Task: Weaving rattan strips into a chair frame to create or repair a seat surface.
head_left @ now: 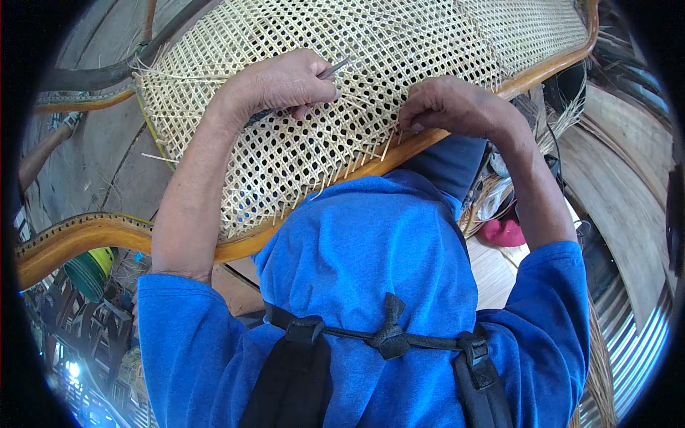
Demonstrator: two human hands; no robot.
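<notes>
A woven cane panel (pixel 300 157) with open holes stretches across a curved wooden frame (pixel 250 244) before me. Over the weave, my left hand (pixel 289 84) is closed round an awl (pixel 335 68); its metal tip points up and right, and part of its dark handle shows below the palm. My right hand (pixel 442 105) is at the near rail, its fingers bent together at the panel's edge. What they pinch is hidden, though a cane strand (pixel 389 145) lies just beside them. Several short strand ends stick out along this edge.
Another curved rail with a row of holes (pixel 85 225) extends at the left, above a green and yellow container (pixel 89 274). A pink item (pixel 501 232) and loose cane strands (pixel 571 114) lie at the right. Wooden boards (pixel 89 157) form the floor.
</notes>
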